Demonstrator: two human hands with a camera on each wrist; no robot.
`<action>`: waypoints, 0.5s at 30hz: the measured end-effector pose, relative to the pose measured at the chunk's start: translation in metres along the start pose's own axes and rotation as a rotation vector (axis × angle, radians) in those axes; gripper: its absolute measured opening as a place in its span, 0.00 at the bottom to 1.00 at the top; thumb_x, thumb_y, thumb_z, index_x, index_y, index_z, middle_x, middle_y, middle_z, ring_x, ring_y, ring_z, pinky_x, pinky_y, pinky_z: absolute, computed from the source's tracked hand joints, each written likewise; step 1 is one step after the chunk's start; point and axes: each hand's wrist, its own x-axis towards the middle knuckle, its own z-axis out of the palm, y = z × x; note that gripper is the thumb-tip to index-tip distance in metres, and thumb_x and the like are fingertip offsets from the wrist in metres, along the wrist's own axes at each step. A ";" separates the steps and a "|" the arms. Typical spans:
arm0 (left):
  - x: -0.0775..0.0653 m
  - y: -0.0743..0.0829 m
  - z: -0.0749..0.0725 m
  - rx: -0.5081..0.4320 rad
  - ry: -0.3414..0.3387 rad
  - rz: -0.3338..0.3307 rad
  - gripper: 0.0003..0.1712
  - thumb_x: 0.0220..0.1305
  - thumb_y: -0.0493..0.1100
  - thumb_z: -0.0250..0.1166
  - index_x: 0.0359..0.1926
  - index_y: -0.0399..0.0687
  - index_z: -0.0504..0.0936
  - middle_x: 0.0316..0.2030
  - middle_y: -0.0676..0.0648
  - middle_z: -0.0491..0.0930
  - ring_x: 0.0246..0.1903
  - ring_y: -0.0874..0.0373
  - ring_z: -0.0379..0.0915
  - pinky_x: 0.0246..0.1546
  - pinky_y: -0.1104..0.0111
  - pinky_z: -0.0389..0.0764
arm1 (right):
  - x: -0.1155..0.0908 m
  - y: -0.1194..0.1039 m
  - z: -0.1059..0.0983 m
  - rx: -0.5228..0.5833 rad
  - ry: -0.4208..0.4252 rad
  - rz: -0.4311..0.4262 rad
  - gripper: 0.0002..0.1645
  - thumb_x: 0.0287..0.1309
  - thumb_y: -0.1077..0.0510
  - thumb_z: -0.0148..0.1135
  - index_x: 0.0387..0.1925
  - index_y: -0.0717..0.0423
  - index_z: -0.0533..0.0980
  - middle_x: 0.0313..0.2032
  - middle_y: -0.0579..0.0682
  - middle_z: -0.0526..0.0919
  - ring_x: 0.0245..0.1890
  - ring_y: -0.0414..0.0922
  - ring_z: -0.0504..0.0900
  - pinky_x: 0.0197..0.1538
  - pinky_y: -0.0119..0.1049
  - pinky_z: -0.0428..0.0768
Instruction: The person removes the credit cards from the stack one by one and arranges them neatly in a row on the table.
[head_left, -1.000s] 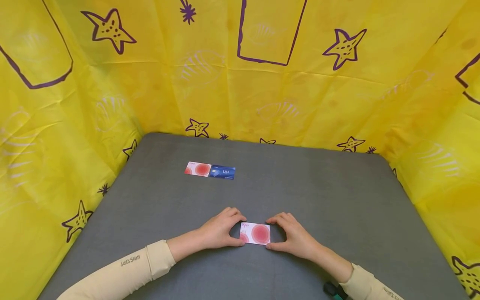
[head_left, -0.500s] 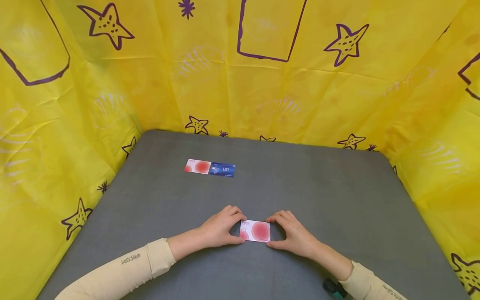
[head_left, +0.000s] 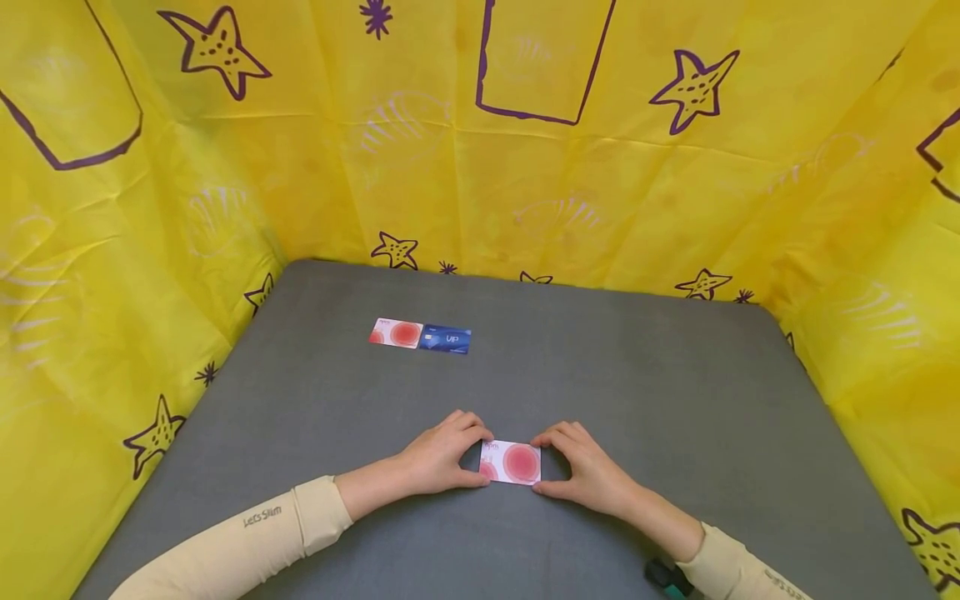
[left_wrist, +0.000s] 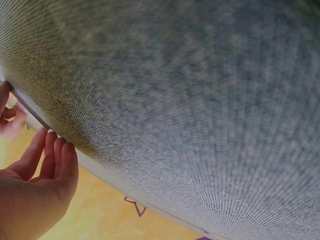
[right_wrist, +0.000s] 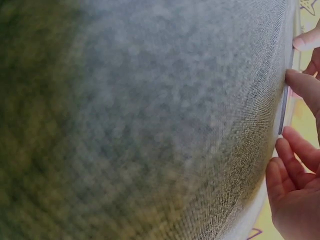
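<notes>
Holding a white, rectangular, plastic-looking card with pink-red circles [head_left: 516,463], near the front of a dark grey cloth-covered table [head_left: 637,375], with one short end pinched at its corners by the thumb and fingers of the bare left hand [head_left: 442,457] and the other likewise by the bare right hand [head_left: 592,475]. Apparently lying flat; unclear from either wrist view whether fully touching the cloth. For good handling, best to press lightly and equally from both ends, without bowing the card, and to keep fingertips off the printed face. By count: two hands, both gripping this one card; three cards altogether, two of this white design and one blue rectangular card lettered VIP [head_left: 445,339]. Farther back, to the left, the second white card [head_left: 395,333], just beside the blue one. Also two cream fabric sleeves [head_left: 322,517] and one dark object with a green part [head_left: 666,577], partly hidden by the right sleeve.
</notes>
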 end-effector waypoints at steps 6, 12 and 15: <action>0.001 0.000 0.001 0.002 -0.001 0.006 0.28 0.52 0.53 0.75 0.51 0.46 0.80 0.44 0.53 0.74 0.45 0.60 0.67 0.45 0.68 0.76 | 0.000 -0.002 -0.001 0.001 -0.001 0.015 0.30 0.42 0.48 0.80 0.47 0.51 0.78 0.45 0.41 0.77 0.47 0.40 0.70 0.50 0.39 0.73; 0.001 0.000 0.001 0.014 0.001 0.012 0.28 0.52 0.53 0.75 0.52 0.46 0.80 0.45 0.52 0.75 0.46 0.60 0.68 0.46 0.68 0.76 | 0.000 -0.003 -0.002 0.004 -0.013 0.039 0.30 0.42 0.47 0.80 0.47 0.49 0.77 0.45 0.40 0.77 0.48 0.39 0.70 0.51 0.40 0.73; 0.002 0.000 0.001 0.018 -0.002 0.011 0.28 0.52 0.53 0.75 0.52 0.46 0.80 0.46 0.53 0.76 0.46 0.60 0.68 0.47 0.68 0.76 | 0.000 -0.003 -0.002 0.005 -0.012 0.040 0.31 0.41 0.47 0.80 0.47 0.49 0.77 0.45 0.39 0.78 0.48 0.38 0.70 0.52 0.39 0.73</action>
